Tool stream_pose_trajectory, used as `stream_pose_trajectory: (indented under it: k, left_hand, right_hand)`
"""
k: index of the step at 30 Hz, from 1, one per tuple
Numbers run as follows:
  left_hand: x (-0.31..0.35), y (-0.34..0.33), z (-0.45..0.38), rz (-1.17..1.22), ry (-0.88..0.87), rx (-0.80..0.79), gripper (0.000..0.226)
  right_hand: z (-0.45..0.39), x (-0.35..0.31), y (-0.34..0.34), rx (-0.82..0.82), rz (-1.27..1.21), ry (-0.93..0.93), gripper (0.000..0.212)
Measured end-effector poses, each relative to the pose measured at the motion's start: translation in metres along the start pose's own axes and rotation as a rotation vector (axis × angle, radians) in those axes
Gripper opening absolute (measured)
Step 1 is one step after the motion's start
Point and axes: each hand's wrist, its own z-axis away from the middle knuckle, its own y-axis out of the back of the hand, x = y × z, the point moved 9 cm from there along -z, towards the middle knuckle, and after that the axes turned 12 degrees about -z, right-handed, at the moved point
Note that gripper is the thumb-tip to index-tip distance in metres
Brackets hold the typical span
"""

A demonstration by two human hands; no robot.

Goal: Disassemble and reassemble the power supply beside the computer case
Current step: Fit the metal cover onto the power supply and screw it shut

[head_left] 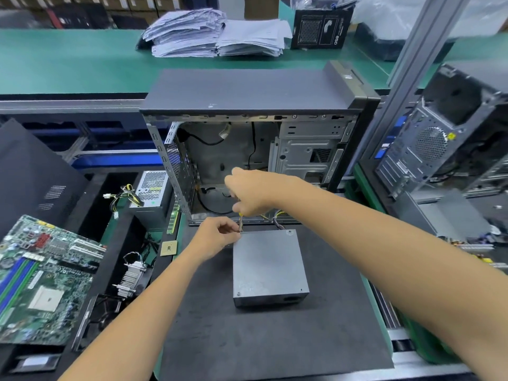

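Observation:
A grey power supply (268, 266) lies flat on a dark mat (247, 339), just in front of the open computer case (247, 149). Its wires (277, 220) run out at the far edge towards the case. My right hand (248, 191) grips the handle of a screwdriver (240, 222), which stands upright with its tip at the supply's far left corner. My left hand (217, 233) pinches the screwdriver's shaft near the tip at that corner.
A motherboard (41, 279) lies at the left, with a heatsink (132, 276), a CPU chip (168, 248), a RAM stick (173, 218) and a second power supply (151, 188) beside the case. Another case (445, 138) stands at the right. Paper stacks (214, 34) sit on the far green table.

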Motion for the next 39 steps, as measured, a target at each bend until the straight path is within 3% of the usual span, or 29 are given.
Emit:
stream_pose_trajectory:
  k: [2, 4, 6, 8, 13, 18, 20, 23, 27, 30, 33, 35, 38, 39]
  left_hand:
    - [-0.002, -0.001, -0.001, 0.000, 0.008, -0.001, 0.007]
    - [-0.003, -0.002, -0.001, 0.003, 0.015, -0.005, 0.005]
    - [-0.005, -0.002, -0.001, 0.010, 0.029, 0.000, 0.004]
    - [-0.007, -0.002, -0.001, 0.020, 0.043, -0.002, 0.004]
    - [-0.008, -0.002, 0.001, 0.042, 0.052, -0.004, 0.005]
    - [-0.008, -0.004, 0.001, 0.067, 0.056, -0.021, 0.006]
    - [-0.010, -0.005, 0.002, 0.083, 0.065, -0.023, 0.006]
    - [-0.010, -0.005, 0.002, 0.101, 0.064, -0.029, 0.006]
    - [-0.009, -0.004, 0.001, 0.093, 0.058, -0.032, 0.007]
    - [-0.008, -0.004, 0.002, 0.086, 0.051, -0.032, 0.006]
    - [-0.006, -0.004, 0.002, 0.059, 0.039, -0.028, 0.006]
    - [-0.007, -0.003, 0.002, 0.052, 0.038, -0.020, 0.006]
    - [-0.007, -0.004, 0.002, 0.059, 0.037, -0.014, 0.009]
    - [-0.007, -0.004, 0.002, 0.058, 0.034, -0.011, 0.010]
  right_hand:
    - [0.000, -0.005, -0.001, -0.051, -0.022, 0.018, 0.018]
    - [-0.002, -0.003, 0.005, 0.019, -0.009, 0.009, 0.007]
    - [-0.005, -0.002, 0.010, 0.103, -0.027, -0.003, 0.034]
    - [-0.005, -0.006, 0.009, 0.124, 0.001, 0.011, 0.043]
    - [-0.006, -0.002, 0.008, 0.185, 0.063, -0.041, 0.028]
    - [-0.002, -0.001, 0.001, 0.023, -0.054, 0.007, 0.008]
    - [-0.003, 0.001, 0.002, 0.055, -0.060, -0.003, 0.001]
    - [-0.004, 0.002, 0.007, 0.140, -0.037, -0.030, 0.035]
    - [-0.004, 0.001, 0.008, 0.152, -0.015, -0.045, 0.042]
    - [-0.003, 0.005, 0.006, 0.129, -0.029, -0.086, 0.036]
    - [0.000, 0.005, 0.004, 0.063, -0.075, -0.067, 0.016]
    - [0.001, 0.006, 0.004, 0.049, -0.138, -0.042, 0.019]
    - [0.002, 0.011, 0.008, 0.121, -0.169, -0.050, 0.004]
    - [0.000, 0.013, 0.009, 0.143, -0.163, -0.069, 0.013]
